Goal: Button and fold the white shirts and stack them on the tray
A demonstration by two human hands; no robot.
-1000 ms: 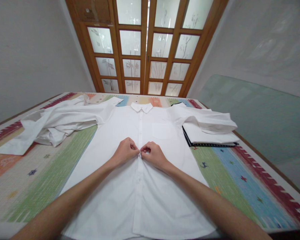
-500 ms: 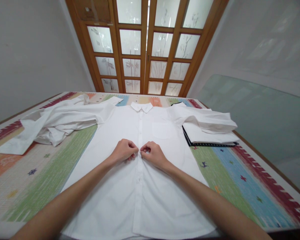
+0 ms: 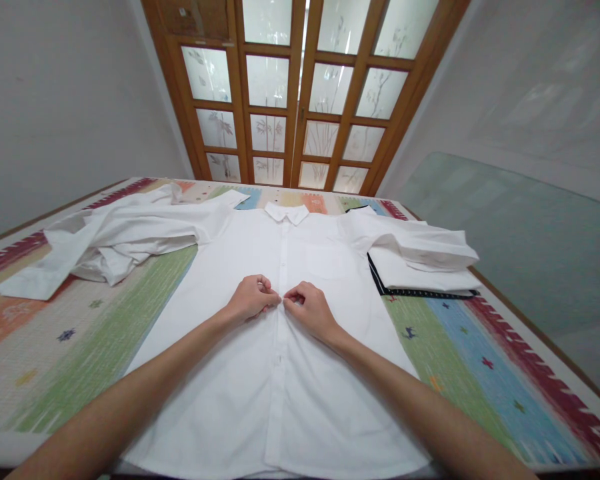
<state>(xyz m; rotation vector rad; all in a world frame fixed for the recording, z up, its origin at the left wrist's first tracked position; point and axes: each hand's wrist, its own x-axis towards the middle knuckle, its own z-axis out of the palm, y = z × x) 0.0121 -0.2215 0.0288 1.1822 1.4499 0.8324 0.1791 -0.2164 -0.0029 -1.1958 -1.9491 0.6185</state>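
A white long-sleeved shirt lies front up with its collar away from me and its sleeves out to both sides. At mid-chest, my left hand pinches the front placket from the left. Facing it from the right, my right hand pinches the same strip, the fingertips of both almost meeting. Whatever small part sits between the fingertips, a button or the cloth edge, is hidden. Below the hands the placket runs down to the hem, with small creases beside it.
Crumpled white cloth lies at the left by the sleeve. Under the right sleeve is a folded stack of white and black fabric. A striped, patterned cloth covers the table. Wooden doors with glass panes stand behind, and a glass panel leans at right.
Both hands stay at the same place on the placket, with the left fingers shifting slightly at the pinch. The whole view has moved a little.
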